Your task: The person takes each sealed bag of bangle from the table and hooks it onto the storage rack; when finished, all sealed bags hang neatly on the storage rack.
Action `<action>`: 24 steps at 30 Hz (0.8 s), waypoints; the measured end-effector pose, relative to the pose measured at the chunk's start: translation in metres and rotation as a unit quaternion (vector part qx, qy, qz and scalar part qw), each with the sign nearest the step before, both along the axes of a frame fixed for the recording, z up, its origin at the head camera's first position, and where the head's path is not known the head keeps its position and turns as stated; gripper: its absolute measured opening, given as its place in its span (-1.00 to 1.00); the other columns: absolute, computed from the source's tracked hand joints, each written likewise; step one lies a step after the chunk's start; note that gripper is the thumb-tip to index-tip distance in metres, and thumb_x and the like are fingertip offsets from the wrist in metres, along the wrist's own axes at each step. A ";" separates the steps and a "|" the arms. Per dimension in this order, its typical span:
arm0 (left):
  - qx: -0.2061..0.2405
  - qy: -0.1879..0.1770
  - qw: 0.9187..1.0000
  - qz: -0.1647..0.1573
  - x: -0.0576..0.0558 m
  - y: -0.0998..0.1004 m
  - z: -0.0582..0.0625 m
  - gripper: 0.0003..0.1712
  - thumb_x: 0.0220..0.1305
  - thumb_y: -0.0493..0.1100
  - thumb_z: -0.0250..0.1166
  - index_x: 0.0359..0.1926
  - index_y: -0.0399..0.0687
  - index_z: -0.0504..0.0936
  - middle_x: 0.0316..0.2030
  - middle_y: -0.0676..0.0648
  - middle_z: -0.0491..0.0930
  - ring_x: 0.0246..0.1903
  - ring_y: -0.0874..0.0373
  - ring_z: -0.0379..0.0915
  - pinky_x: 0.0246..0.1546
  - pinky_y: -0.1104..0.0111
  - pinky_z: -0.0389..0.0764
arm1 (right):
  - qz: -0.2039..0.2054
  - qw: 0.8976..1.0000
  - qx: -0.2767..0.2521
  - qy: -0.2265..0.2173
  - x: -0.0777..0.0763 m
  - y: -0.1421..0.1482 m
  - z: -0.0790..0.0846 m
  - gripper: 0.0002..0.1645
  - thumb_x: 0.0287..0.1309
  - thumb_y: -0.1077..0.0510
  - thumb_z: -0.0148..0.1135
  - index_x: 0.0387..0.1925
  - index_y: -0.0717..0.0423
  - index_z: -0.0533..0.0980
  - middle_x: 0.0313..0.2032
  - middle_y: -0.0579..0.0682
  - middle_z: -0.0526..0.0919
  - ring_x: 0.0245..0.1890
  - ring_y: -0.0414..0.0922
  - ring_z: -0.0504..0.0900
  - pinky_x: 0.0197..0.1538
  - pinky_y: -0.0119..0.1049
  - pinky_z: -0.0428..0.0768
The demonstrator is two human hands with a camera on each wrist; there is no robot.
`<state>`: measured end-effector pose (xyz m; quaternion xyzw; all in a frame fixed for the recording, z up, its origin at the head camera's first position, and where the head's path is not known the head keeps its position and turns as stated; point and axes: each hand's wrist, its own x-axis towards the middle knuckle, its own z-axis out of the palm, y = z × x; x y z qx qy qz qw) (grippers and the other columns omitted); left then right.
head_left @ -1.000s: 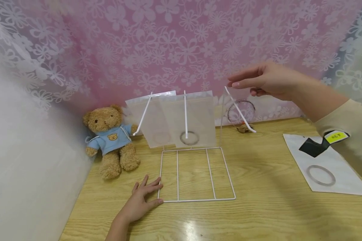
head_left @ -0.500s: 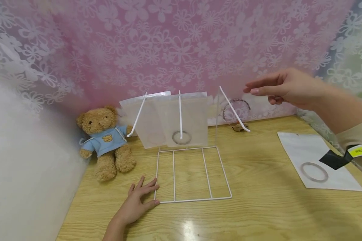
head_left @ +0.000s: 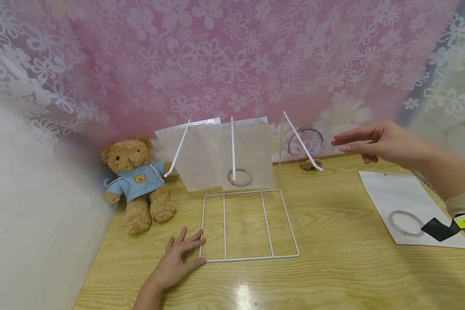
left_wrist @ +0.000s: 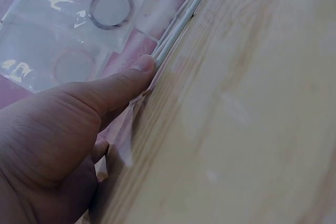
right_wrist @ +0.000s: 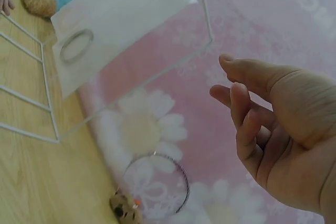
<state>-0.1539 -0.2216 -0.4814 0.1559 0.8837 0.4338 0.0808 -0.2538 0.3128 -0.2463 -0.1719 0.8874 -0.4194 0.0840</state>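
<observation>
A white wire rack [head_left: 252, 258] stands on the table with three arms sticking forward. My left hand [head_left: 174, 260] rests at the front left corner of its base, fingers spread and touching the wire; in the left wrist view the thumb [left_wrist: 123, 85] lies along the bar. One translucent flat bag [head_left: 255, 150] with a grey ring in it hangs from the middle arm. Another bag [head_left: 184, 148], partly covered by it, hangs from the left arm. My right hand [head_left: 387, 144] is in the air right of the rack, holding nothing, its fingers loosely bent.
A white bag [head_left: 383, 189] with a ring in it lies on the table at right, below my right forearm. Behind the right arm of the rack stands a thin dark hoop [right_wrist: 187, 182] with a brown ornament. A teddy bear [head_left: 139, 185] sits at left.
My right hand has moved right and down, away from the tip of the rack's right arm. The left hand stays on the base, and the hanging bags keep their places.
</observation>
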 end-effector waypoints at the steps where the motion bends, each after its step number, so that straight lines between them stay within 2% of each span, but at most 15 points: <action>1: -0.002 0.000 1.000 0.000 0.000 0.000 0.000 -0.36 0.19 0.06 0.45 0.28 0.03 0.58 0.46 0.01 0.28 0.58 -0.23 -0.36 0.40 -0.32 -0.54 | -0.003 1.000 0.000 0.000 0.000 0.003 -0.005 -0.52 0.41 0.12 0.20 0.31 0.10 0.50 0.02 -0.31 0.73 -0.60 -0.04 0.41 -0.50 -0.20 0.45; 6: -0.007 -0.007 1.000 -0.005 -0.002 0.001 0.001 -0.34 0.20 0.08 0.43 0.31 0.05 0.56 0.47 0.08 0.25 0.59 -0.17 -0.38 0.42 -0.30 -0.54 | -0.029 0.999 0.006 -0.013 -0.001 0.024 -0.033 -0.49 0.37 0.09 0.25 0.31 0.04 0.50 -0.03 -0.27 0.75 -0.66 -0.06 0.29 -0.54 -0.21 0.40; 9: -0.004 -0.009 1.000 -0.006 -0.002 0.002 0.002 -0.34 0.20 0.07 0.43 0.31 0.03 0.56 0.47 0.05 0.25 0.59 -0.19 -0.38 0.41 -0.32 -0.54 | -0.047 0.999 0.004 -0.025 -0.004 0.037 -0.056 -0.48 0.37 0.04 0.25 0.31 0.00 0.49 -0.05 -0.31 0.74 -0.66 -0.09 0.30 -0.54 -0.20 0.39; 15: -0.005 -0.010 1.000 -0.001 -0.001 0.001 0.002 -0.36 0.20 0.06 0.44 0.29 0.03 0.57 0.47 0.02 0.26 0.58 -0.22 -0.38 0.39 -0.35 -0.55 | -0.068 0.996 -0.003 -0.050 -0.009 0.059 -0.100 -0.45 0.38 -0.01 0.23 0.34 0.02 0.47 -0.04 -0.47 0.70 -0.65 -0.11 0.34 -0.51 -0.18 0.38; 20: -0.012 -0.020 1.000 -0.004 -0.001 -0.001 0.003 -0.35 0.21 0.06 0.43 0.31 0.05 0.55 0.48 0.07 0.24 0.59 -0.17 -0.40 0.40 -0.33 -0.54 | -0.078 0.996 0.005 -0.044 -0.014 0.081 -0.130 -0.42 0.40 -0.04 0.20 0.36 0.04 0.44 -0.06 -0.55 0.67 -0.66 -0.08 0.35 -0.52 -0.19 0.37; 24: -0.014 -0.027 1.000 -0.006 -0.001 -0.001 0.002 -0.33 0.21 0.08 0.43 0.32 0.07 0.54 0.48 0.10 0.22 0.59 -0.14 -0.42 0.42 -0.31 -0.55 | -0.109 0.993 0.027 -0.040 -0.019 0.100 -0.149 -0.33 0.36 -0.13 0.22 0.38 0.06 0.41 -0.09 -0.65 0.62 -0.64 -0.06 0.37 -0.51 -0.19 0.39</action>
